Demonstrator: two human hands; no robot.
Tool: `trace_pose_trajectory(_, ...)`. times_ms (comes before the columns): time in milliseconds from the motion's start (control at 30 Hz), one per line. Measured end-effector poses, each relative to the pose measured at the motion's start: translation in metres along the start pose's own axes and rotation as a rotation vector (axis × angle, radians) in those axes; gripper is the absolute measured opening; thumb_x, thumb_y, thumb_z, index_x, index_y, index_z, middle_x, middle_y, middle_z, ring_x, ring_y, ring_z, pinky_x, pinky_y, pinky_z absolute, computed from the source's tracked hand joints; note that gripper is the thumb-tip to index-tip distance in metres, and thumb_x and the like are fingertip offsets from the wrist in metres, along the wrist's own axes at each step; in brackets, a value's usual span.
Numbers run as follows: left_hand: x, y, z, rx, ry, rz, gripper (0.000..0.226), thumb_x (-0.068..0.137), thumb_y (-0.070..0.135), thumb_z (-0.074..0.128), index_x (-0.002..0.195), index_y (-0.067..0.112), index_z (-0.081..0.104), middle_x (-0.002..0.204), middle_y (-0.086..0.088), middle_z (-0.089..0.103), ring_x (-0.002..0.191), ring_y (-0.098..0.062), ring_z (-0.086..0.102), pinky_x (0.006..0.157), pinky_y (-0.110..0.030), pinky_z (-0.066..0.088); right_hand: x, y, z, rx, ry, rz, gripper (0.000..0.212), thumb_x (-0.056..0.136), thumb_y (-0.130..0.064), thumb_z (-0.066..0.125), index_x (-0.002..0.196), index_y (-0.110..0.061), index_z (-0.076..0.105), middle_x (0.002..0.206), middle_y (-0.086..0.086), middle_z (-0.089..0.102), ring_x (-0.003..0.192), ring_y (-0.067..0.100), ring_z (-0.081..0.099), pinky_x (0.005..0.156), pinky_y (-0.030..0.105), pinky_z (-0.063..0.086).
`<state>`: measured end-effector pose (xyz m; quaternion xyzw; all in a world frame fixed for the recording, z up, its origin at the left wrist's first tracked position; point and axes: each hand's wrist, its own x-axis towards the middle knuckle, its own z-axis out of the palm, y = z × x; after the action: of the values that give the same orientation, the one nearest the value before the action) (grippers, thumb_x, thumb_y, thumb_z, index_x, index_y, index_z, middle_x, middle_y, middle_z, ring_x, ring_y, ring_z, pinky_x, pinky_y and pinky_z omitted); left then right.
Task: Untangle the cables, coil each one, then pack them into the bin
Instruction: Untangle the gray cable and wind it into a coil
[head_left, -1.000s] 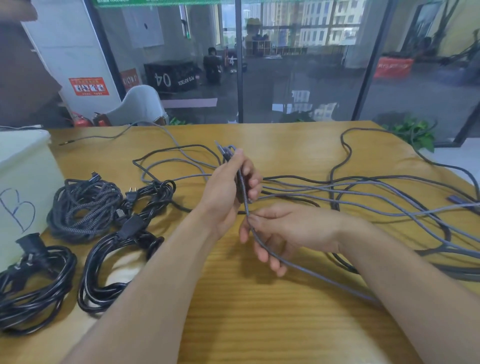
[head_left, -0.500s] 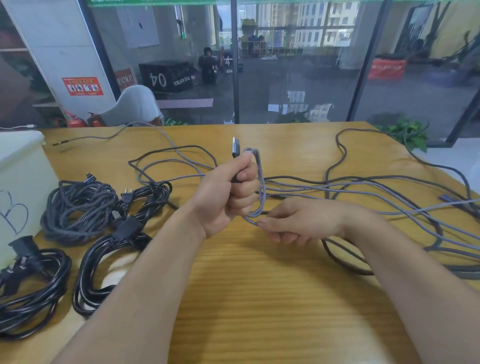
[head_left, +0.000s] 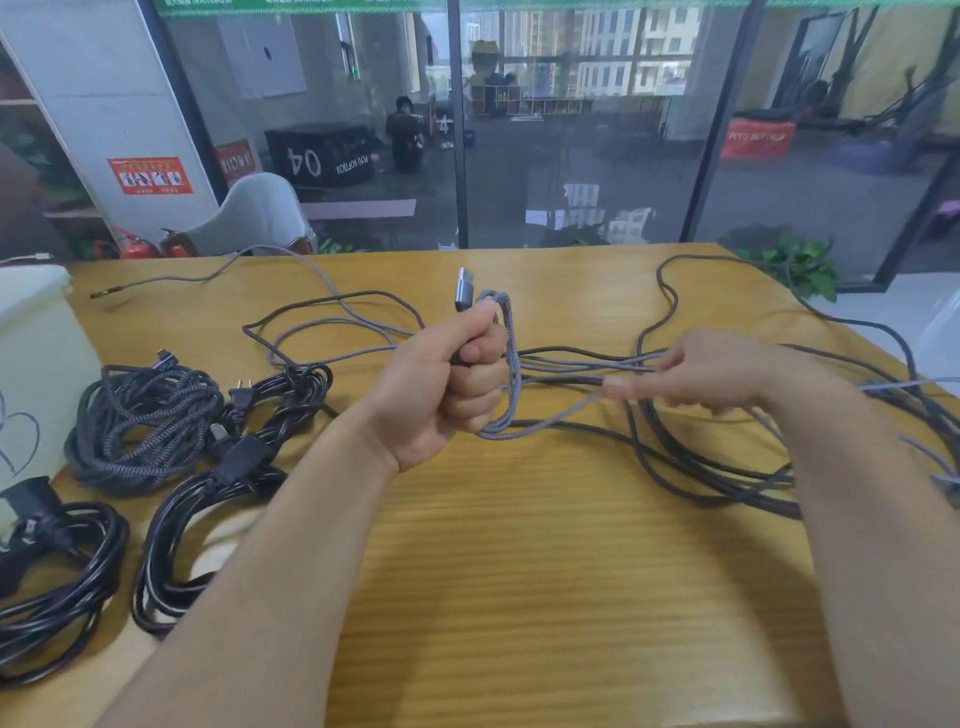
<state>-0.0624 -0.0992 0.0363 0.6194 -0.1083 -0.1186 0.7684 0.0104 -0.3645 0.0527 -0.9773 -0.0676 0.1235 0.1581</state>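
A grey braided cable (head_left: 511, 364) is looping at frame centre; black coiled cables (head_left: 156, 519) are lying lower left beside a white plastic bin (head_left: 36, 364).

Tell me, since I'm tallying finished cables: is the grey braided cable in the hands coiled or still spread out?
Mostly spread out. The grey braided cable has only a couple of loops at the left hand; the rest trails across the table.

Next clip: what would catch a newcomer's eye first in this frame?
At centre, the left hand grips a grey braided cable looped around its fist, the USB plug poking up, while the blurred right hand pinches the same cable to its right. Loose grey and dark cables sprawl across the wooden table on the right; coiled black cables lie at left beside a white bin.
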Motion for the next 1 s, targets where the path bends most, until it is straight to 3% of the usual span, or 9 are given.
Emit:
trace_pose_trajectory(67,0.0,-0.001,0.001,0.003,-0.007,-0.005,0.049,0.11,0.039,0.032,0.063,0.025,0.03,0.051,0.01,0.017,0.047,-0.011,0.008,0.048,-0.028,0.009,0.004,-0.013,0.006,-0.092,0.296,0.043,0.081,0.06,-0.099,0.055,0.054,-0.018,0.048,0.054,-0.002,0.048,0.058,0.023,0.05,0.055,0.032,0.034)
trace_pose_trajectory(167,0.001,-0.005,0.004,0.053,-0.027,-0.034,0.05,0.11,0.04,0.032,0.062,0.025,0.032,0.052,0.009,0.016,0.045,-0.009,0.011,0.049,-0.029,0.009,0.014,-0.03,0.032,-0.089,0.567,-0.083,0.068,0.08,-0.083,0.06,0.065,-0.016,0.053,0.062,0.0,0.058,0.065,0.024,0.055,0.052,0.031,0.032)
trace_pose_trajectory(300,0.002,-0.006,0.006,0.095,-0.043,-0.045,0.048,0.109,0.04,0.033,0.064,0.025,0.03,0.053,0.009,0.016,0.044,-0.008,0.013,0.048,-0.028,0.01,0.023,-0.039,0.048,0.247,0.494,-0.16,0.033,0.103,-0.043,0.056,0.09,-0.015,0.066,0.079,0.0,0.066,0.078,0.023,0.06,0.061,0.034,0.04)
trace_pose_trajectory(433,0.004,-0.011,0.01,0.161,-0.082,-0.066,0.048,0.11,0.038,0.032,0.065,0.024,0.029,0.053,0.008,0.016,0.046,-0.009,0.012,0.049,-0.029,0.009,0.024,-0.041,0.047,0.484,0.436,-0.15,0.021,0.102,-0.024,0.054,0.095,-0.015,0.072,0.073,-0.003,0.063,0.066,0.015,0.053,0.056,0.031,0.038)
trace_pose_trajectory(533,0.006,-0.015,0.014,0.194,-0.129,-0.075,0.048,0.111,0.038,0.033,0.066,0.023,0.029,0.053,0.009,0.019,0.046,-0.009,0.013,0.048,-0.028,0.009,0.023,-0.042,0.048,0.451,0.54,-0.189,0.011,0.098,-0.022,0.062,0.093,-0.018,0.071,0.08,-0.009,0.067,0.076,0.012,0.061,0.061,0.025,0.043)
trace_pose_trajectory(667,0.006,-0.016,0.017,0.178,-0.12,-0.068,0.048,0.11,0.038,0.035,0.065,0.024,0.031,0.054,0.008,0.019,0.047,-0.01,0.012,0.048,-0.028,0.009,0.021,-0.039,0.052,0.236,0.644,-0.215,0.009,0.099,-0.028,0.065,0.092,-0.022,0.066,0.082,-0.01,0.067,0.081,0.017,0.063,0.069,0.034,0.049)
trace_pose_trajectory(833,0.003,-0.009,0.015,-0.02,-0.037,0.005,0.044,0.102,0.043,0.04,0.062,0.025,0.031,0.052,0.008,0.013,0.044,-0.009,0.011,0.045,-0.026,0.012,0.017,-0.032,0.044,-0.024,0.579,-0.135,0.012,0.098,-0.032,0.064,0.089,-0.027,0.067,0.091,-0.005,0.07,0.087,0.024,0.064,0.067,0.032,0.046)
trace_pose_trajectory(1000,0.004,-0.016,0.02,0.022,-0.236,-0.086,0.043,0.102,0.043,0.041,0.063,0.026,0.032,0.052,0.011,0.015,0.045,-0.008,0.01,0.045,-0.026,0.01,0.022,-0.035,0.049,0.121,0.523,-0.194,0.012,0.099,-0.033,0.064,0.095,-0.024,0.071,0.085,-0.007,0.066,0.084,0.02,0.062,0.062,0.029,0.037)
